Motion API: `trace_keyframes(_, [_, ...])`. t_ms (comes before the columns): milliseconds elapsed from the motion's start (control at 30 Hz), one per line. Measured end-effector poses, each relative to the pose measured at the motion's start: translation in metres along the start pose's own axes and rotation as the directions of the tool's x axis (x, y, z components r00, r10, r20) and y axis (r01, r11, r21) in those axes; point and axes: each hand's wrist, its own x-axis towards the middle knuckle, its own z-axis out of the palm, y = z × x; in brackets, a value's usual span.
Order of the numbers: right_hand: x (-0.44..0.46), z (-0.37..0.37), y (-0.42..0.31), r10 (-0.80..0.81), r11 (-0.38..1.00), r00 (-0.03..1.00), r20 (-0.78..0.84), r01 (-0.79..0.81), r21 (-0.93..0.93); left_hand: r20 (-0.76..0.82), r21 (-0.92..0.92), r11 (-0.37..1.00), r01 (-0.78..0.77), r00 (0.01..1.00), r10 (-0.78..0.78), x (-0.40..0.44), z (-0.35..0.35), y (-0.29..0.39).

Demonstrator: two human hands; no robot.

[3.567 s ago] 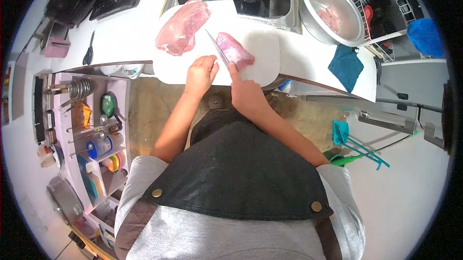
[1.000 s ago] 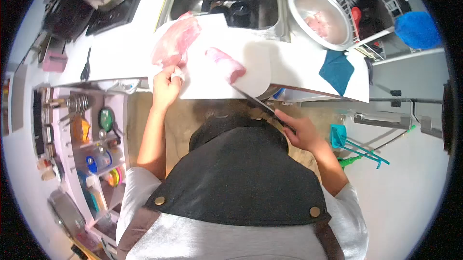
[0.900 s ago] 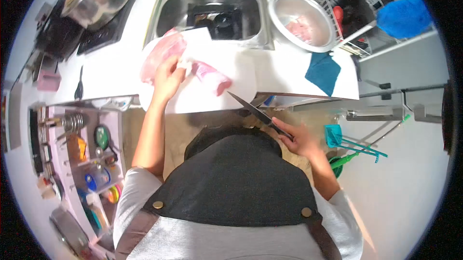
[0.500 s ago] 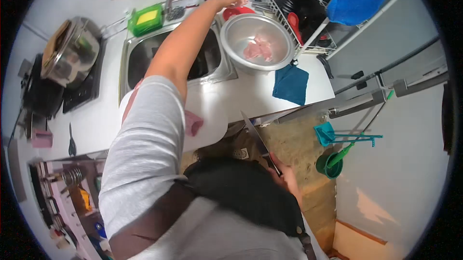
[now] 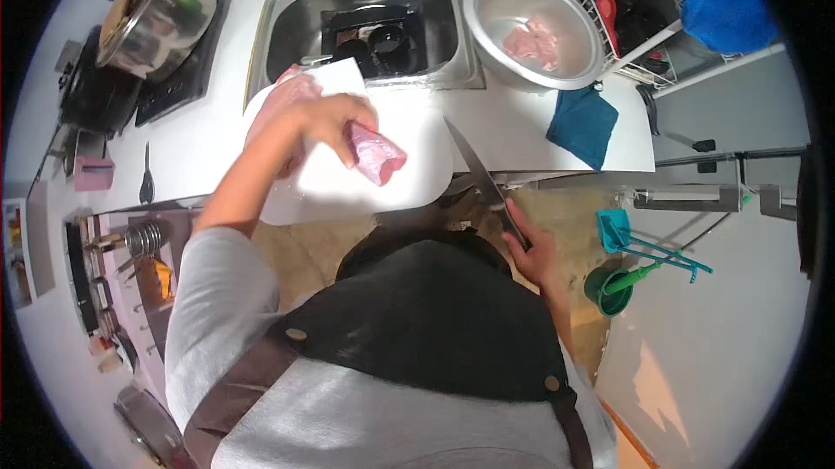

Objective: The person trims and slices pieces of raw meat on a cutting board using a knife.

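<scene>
While the knife is held in the right hand's closed grip, the small meat is grasped on the board.
Its end is spanned by the left hand's part-open grip; the large meat is partly covered by the forearm.

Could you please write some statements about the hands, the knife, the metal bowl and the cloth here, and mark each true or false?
1. The right hand holds the knife. True.
2. The left hand is inside the metal bowl. False: it touches the smaller piece of meat, above the white cutting board.
3. The metal bowl contains pieces of meat. True.
4. The blue-green cloth lies in the sink. False: it lies on the white counter.
</scene>
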Motion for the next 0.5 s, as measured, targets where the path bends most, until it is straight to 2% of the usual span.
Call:
trace_keyframes(33, [0.01, 0.001, 0.001, -0.124, 0.992, 0.992, -0.007, 0.123, -0.027, -0.125, 0.089, 0.996, -0.023, 0.992, 0.034, -0.008, 0.018, 0.007])
trace_keyframes(67, [0.019, -0.002, -0.006, -0.109, 0.994, 0.993, 0.037, 0.109, -0.016, -0.244, 0.179, 0.983, -0.035, 0.967, 0.079, -0.013, 0.032, 0.01])
trace_keyframes(100, [0.026, -0.001, -0.008, -0.111, 0.994, 0.993, 0.049, 0.111, -0.013, -0.249, 0.172, 0.985, -0.025, 0.966, 0.068, -0.017, 0.043, 0.007])
trace_keyframes(167, [0.037, 0.003, -0.012, -0.168, 0.984, 0.983, 0.073, 0.164, 0.064, -0.446, 0.061, 0.998, 0.001, 0.894, 0.026, -0.023, 0.063, 0.002])
trace_keyframes(233, [0.043, 0.008, -0.014, -0.222, 0.974, 0.972, 0.072, 0.219, 0.052, -0.473, 0.036, 0.999, 0.019, 0.881, 0.0, -0.028, 0.072, 0.007])
trace_keyframes(300, [0.041, 0.015, -0.014, -0.242, 0.968, 0.969, 0.056, 0.237, 0.082, -0.587, -0.149, 0.981, 0.123, 0.787, -0.188, -0.03, 0.081, 0.019])
trace_keyframes(333, [0.039, 0.018, -0.013, -0.234, 0.97, 0.971, 0.056, 0.229, 0.087, -0.579, -0.153, 0.98, 0.126, 0.792, -0.192, -0.029, 0.081, 0.025])
trace_keyframes(400, [0.035, 0.026, -0.011, -0.213, 0.972, 0.976, 0.051, 0.207, 0.107, -0.532, -0.428, 0.895, 0.126, 0.765, -0.362, -0.028, 0.082, 0.036])
trace_keyframes(433, [0.033, 0.029, -0.01, -0.206, 0.973, 0.977, 0.051, 0.199, 0.113, -0.524, -0.431, 0.893, 0.131, 0.77, -0.365, -0.025, 0.086, 0.035])
trace_keyframes(500, [0.03, 0.03, -0.005, -0.099, 0.991, 0.985, 0.143, 0.084, 0.107, -0.548, -0.72, 0.669, -0.183, 0.742, -0.387, -0.019, 0.094, 0.026])
